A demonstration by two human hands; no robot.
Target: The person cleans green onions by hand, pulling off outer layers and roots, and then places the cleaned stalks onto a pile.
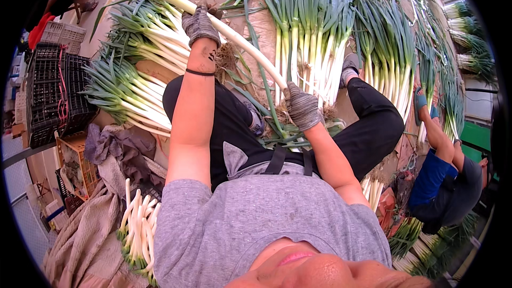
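A long green onion [244,44] stretches slantwise between my two gloved hands, its leafy top at the upper left. My left hand [201,24], in a grey knit glove, grips it at the stalk near the leaves. My right hand [302,106], gloved alike, closes round its lower white end; the tip is hidden in the fingers. Beyond my hands, untrimmed green onions [308,28] lie side by side with their leaves pointing away. Piles of green onions with clean white stalks [148,100] lie to the left. Loose leaves and roots [226,58] are scattered between my legs and beyond.
Black plastic crates [48,96] and an orange crate [86,164] stand at the left. Crumpled cloth [88,228] and shorter white onions [138,224] lie beside me. A co-worker [452,188] sits at the right, near more onions [384,40]. Another person is at the upper left.
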